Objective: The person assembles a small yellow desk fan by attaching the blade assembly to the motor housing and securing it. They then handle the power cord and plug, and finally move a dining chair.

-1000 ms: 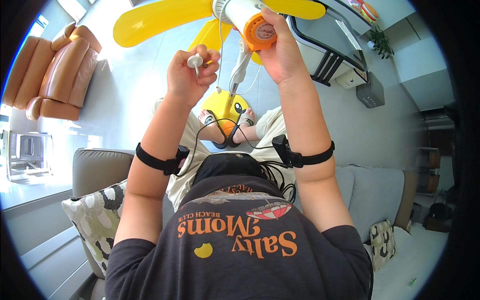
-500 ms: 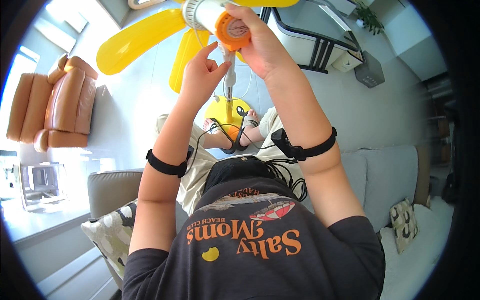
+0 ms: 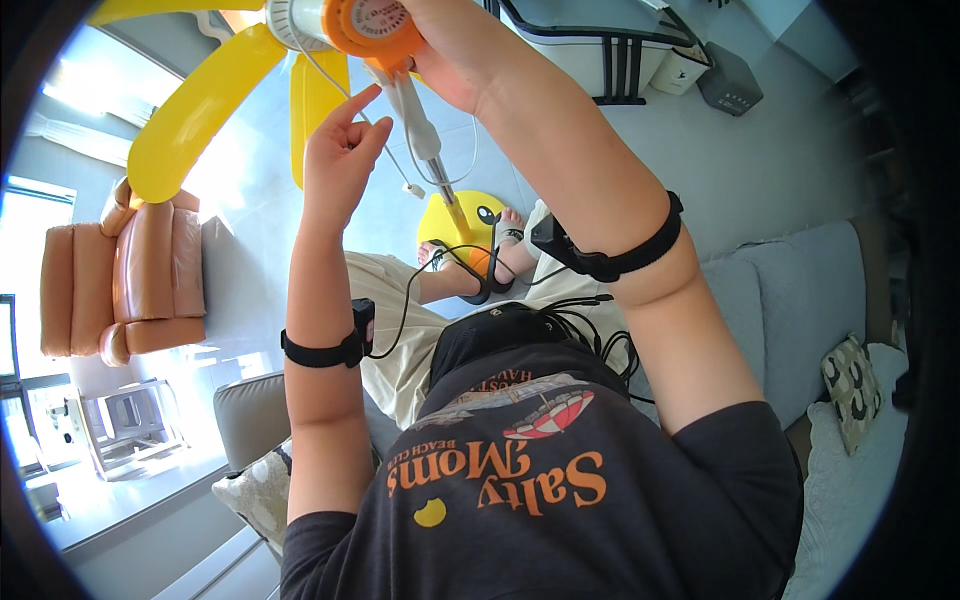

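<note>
We are partway through work on the head of a standing fan (image 3: 300,40), with both arms raised toward it at the top of the view. Our right hand (image 3: 455,50) is closed around the orange motor housing (image 3: 372,22) from the side and steadies it; how far the fingers wrap behind it we cannot tell. Our left hand (image 3: 340,150) hangs just below the hub with its grip loosely open and empty, the index finger stretched up toward the spot where the grey pole (image 3: 422,135) meets the housing, close to it but apparently not yet touching.

We judge that the step in hand is reaching for the joint or a fastening under the housing. The next move calls for a fine pinch with the left fingertips while the right hand keeps the head from swinging, and for care with the thin white cord (image 3: 400,172) dangling just beside the pole.

The fan has broad yellow blades (image 3: 190,120) with no guard over them, a white hub, and a duck-faced yellow base (image 3: 455,222) on the floor near our feet.
</note>
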`<state>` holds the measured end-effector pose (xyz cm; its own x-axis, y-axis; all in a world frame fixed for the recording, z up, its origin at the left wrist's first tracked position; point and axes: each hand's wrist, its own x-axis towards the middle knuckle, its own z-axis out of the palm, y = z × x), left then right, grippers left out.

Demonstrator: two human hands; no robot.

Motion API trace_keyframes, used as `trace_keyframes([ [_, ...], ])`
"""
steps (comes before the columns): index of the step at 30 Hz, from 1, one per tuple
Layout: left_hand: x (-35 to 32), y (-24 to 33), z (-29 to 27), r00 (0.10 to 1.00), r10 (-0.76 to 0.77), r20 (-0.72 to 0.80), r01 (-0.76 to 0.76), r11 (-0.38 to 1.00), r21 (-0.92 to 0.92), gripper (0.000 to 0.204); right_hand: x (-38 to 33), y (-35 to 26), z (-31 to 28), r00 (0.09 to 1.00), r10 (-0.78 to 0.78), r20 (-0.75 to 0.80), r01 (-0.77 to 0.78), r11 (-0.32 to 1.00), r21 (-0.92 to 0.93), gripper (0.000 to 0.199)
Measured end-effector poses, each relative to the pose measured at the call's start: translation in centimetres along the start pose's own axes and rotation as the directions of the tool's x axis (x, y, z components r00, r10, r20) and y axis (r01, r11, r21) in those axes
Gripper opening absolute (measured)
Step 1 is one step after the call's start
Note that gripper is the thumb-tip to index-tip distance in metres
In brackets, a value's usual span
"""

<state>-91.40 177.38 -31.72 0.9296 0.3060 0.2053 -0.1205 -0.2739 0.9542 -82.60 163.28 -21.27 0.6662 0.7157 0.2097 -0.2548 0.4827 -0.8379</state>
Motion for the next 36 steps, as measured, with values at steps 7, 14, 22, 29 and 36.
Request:
trace_keyframes([
  [7, -0.1, -0.5, 0.1, 0.999, -0.046, 0.013, 0.044, 0.993, 0.106, 0.050, 1.1, -3.4, 1.3, 0.998, -0.040, 0.046, 0.039, 0.999, 0.027, 0.057],
  [14, -0.1, -0.3, 0.8, 0.999, -0.026, -0.027, 0.027, 0.999, 0.033, 0.053, 2.6, -3.0, 0.7, 0.952, -0.162, 0.258, 0.120, 0.977, 0.174, 0.057],
  [22, -0.6, 0.6, 1.1, 0.997, 0.008, -0.071, -0.007, 1.000, 0.021, 0.054, 0.8, -5.1, 0.9, 0.935, -0.309, 0.172, 0.267, 0.935, 0.232, 0.059],
  [29, -1.7, 0.3, 1.4, 0.988, -0.007, -0.153, 0.032, 0.986, 0.161, 0.042, -0.9, -7.8, 1.5, 0.846, -0.486, 0.220, 0.453, 0.872, 0.184, 0.054],
  [36, -1.6, 0.5, 1.7, 0.947, 0.161, -0.277, -0.104, 0.972, 0.211, 0.032, -3.1, -8.9, -0.6, 0.760, -0.649, 0.045, 0.642, 0.759, 0.109, 0.056],
])
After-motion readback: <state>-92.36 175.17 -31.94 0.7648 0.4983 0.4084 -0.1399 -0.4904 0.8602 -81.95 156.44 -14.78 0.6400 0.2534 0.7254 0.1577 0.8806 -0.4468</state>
